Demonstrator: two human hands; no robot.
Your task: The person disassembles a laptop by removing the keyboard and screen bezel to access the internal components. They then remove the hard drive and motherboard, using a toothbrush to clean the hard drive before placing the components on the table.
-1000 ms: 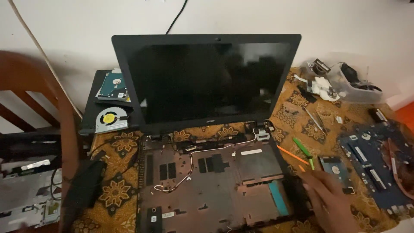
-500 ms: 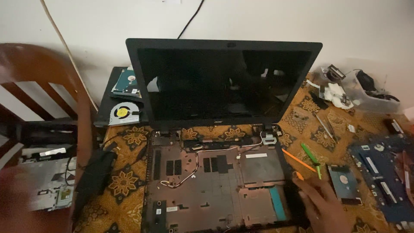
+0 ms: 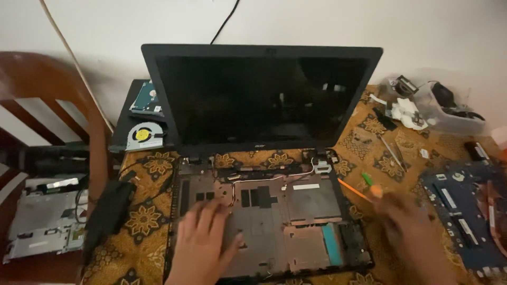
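Now both hands were at the opened laptop base point(image 3: 264, 221).
Left hand point(image 3: 203, 237) lay flat on it, fingers spread, gripping nothing; right hand point(image 3: 406, 221), blurred, hovered beside its right edge, grip unclear.

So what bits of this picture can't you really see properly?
- The right hand in the head view is smeared by motion, so whether it holds the orange and green tools cannot be told.
- The part of the laptop base under the left hand is hidden by that hand.
- The blue circuit board is cut off by the right edge.
- The small parts in the clear tray are too small to tell apart.
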